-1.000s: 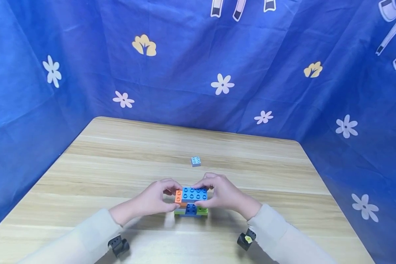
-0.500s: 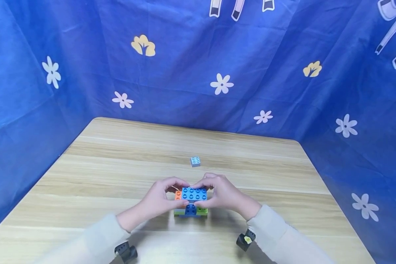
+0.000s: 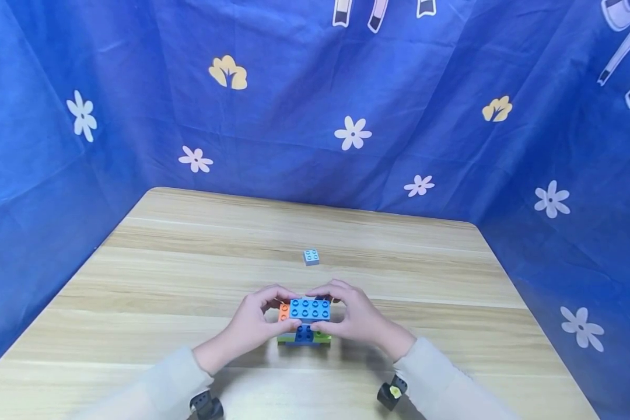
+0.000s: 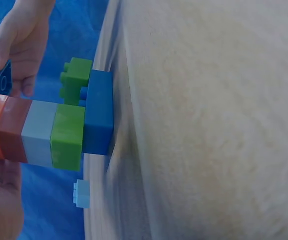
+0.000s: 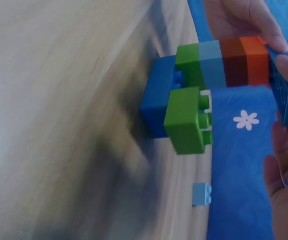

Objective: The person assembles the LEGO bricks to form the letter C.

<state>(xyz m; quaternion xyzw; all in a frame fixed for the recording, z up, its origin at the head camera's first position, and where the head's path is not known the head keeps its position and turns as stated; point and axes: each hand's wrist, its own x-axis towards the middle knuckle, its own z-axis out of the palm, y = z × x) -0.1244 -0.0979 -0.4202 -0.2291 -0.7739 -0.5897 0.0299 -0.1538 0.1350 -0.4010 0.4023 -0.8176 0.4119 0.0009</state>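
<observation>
A long blue toy brick (image 3: 310,309) is at the top of a small building-block structure. My left hand (image 3: 252,324) pinches its left end, thumb in front and fingers behind. My right hand (image 3: 358,318) grips the right end the same way. Below, the left column has an orange brick (image 5: 255,61), a brown brick (image 5: 232,62), a light blue brick (image 5: 211,64) and a green brick (image 4: 67,137). This column stands on a blue base brick (image 4: 99,112). Another green brick (image 5: 184,122) sits on the base's right end, under the overhanging blue one. Whether the top brick is fully seated is unclear.
A small light blue brick (image 3: 311,257) lies on the wooden table (image 3: 189,245) beyond the hands. Blue patterned cloth (image 3: 294,93) encloses the table's back and sides.
My left hand has shifted right, from the orange brick onto the left end of the long blue brick. My right hand keeps its hold there, its fingers only slightly moved.
</observation>
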